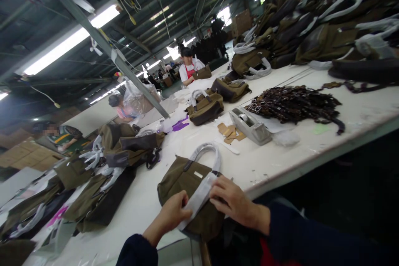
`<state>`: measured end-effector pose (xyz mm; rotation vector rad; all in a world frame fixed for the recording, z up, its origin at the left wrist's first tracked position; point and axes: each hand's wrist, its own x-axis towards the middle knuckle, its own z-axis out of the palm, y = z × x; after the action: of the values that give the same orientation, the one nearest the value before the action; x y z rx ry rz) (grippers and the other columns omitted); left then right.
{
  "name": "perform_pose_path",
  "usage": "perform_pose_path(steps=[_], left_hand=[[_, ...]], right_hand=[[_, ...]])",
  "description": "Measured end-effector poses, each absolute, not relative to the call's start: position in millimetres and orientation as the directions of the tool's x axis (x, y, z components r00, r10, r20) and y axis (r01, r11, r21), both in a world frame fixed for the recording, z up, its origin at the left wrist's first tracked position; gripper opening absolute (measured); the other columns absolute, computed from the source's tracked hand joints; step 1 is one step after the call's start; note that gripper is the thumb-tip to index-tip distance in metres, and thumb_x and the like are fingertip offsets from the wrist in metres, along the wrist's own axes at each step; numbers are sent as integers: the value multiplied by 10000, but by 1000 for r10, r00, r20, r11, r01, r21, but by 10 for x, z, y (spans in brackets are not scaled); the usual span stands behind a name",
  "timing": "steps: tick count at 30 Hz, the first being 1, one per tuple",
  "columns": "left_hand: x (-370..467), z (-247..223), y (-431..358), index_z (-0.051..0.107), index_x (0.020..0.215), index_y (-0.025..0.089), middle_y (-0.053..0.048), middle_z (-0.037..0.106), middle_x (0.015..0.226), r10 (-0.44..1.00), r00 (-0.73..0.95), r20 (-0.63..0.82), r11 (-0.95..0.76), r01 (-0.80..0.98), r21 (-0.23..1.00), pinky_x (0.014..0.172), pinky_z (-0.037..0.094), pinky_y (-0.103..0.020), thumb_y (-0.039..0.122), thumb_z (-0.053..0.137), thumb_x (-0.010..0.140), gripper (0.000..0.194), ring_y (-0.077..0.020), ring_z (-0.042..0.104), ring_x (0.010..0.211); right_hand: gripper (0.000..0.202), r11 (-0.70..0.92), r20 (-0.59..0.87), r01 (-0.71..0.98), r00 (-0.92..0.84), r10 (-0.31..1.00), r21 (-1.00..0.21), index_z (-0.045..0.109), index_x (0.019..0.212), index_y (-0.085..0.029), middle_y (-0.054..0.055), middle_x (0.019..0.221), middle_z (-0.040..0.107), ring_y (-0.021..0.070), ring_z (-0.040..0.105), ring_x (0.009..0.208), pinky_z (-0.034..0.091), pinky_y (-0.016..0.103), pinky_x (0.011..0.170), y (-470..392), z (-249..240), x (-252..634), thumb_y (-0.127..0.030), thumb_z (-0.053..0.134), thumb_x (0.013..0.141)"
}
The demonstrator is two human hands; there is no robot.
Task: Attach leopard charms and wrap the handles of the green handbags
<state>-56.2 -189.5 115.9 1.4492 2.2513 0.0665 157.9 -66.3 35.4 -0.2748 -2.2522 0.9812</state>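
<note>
White wrap (198, 196) is running diagonally over the olive bag (181, 178). Left grip (173, 213) is pinching the wrap's lower end; right grip (232, 200) is touching its upper end with curled fingers, can't tell if closed. Bag is sitting at the tabletop's (258, 162) near edge, another wrapped handle (208, 146) arching above it. Beyond, a tape dispenser (251, 126) is standing beside tan pieces (230, 133), dark straps (293, 104) piling rightward. Farther back, a co-worker (188, 70) in red apron is handling something brown.

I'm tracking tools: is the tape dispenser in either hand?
No, the tape dispenser stands on the table, apart from left hand and right hand.
</note>
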Motion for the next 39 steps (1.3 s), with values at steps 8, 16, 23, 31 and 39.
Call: perform_pose_path(steps=[8,16,23,31,39], left_hand=[[-427,1227,-1913,457,855,194,97,424,611,825,-359,-436,559,402,725,513,251,-214,190,623,618,290,-85,382,552],[-52,1363,-1797,453,1160,179,-13,674,811,799,-433,-418,451,-27,892,579,417,-226,307,774,647,619,-139,597,643],[71,863,-1688,425,1187,195,-6,674,751,812,-453,-368,327,-169,930,584,473,-268,357,831,614,721,-185,650,614],[46,676,-1755,427,1252,210,-12,670,733,824,-429,-370,293,-236,927,572,466,-285,443,887,526,891,-200,634,583],[92,827,-1810,341,1312,184,-22,676,788,872,-359,-333,265,-227,937,624,462,-262,265,787,618,829,-190,646,680]], right_hand=[[622,-754,-418,49,-855,307,-655,547,1022,-164,84,951,654,153,648,719,505,221,516,-1595,40,1633,-726,599,759],[422,-524,-358,-33,-693,626,-851,584,789,-128,21,594,607,98,529,440,354,169,347,-1029,275,1432,-540,674,762],[355,-387,-287,72,-794,535,-919,623,812,-161,64,710,674,137,586,482,409,211,375,-570,263,1965,-516,615,796],[281,202,159,238,-186,970,-950,637,911,-169,46,797,662,154,579,665,454,241,546,1054,856,2688,-428,549,844],[143,257,108,568,-283,953,-782,685,637,-138,44,594,618,136,508,575,340,244,535,1725,966,2491,-216,644,750]])
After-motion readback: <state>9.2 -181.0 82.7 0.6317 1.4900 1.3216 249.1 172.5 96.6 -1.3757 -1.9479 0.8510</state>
